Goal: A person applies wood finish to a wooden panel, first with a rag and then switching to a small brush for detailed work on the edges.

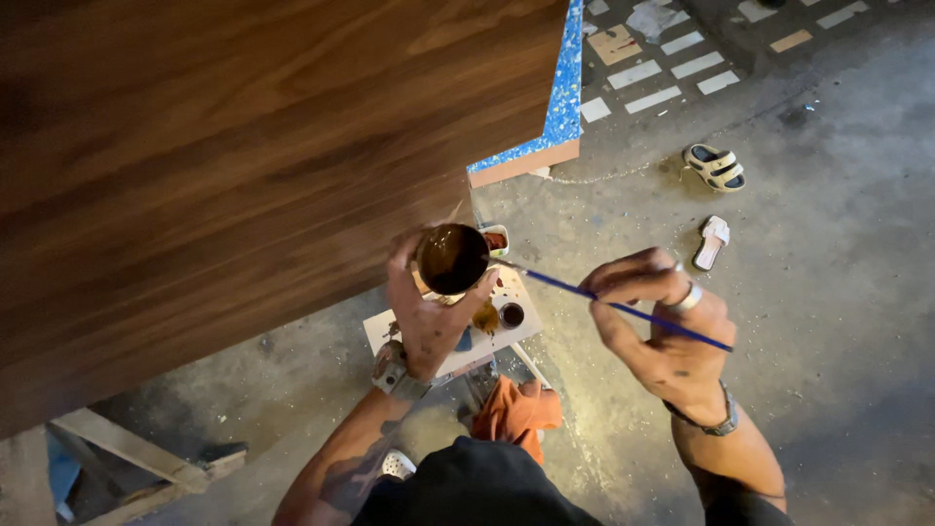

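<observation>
Left hand fingers grip one cup; right hand fingers pinch one brush; two sandals

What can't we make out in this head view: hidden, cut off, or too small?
- Head view: brush tip, hidden behind the rim of the dark cup held by the left hand.
- White palette board: partly covered by the left hand; its small paint pots are too small to tell colours apart.
- Wood panel: cut off by the top and left edges.
- Orange rag: lower part hidden by the person's dark clothing.
- Right hand: fingertip grip on the brush is blurred.
</observation>
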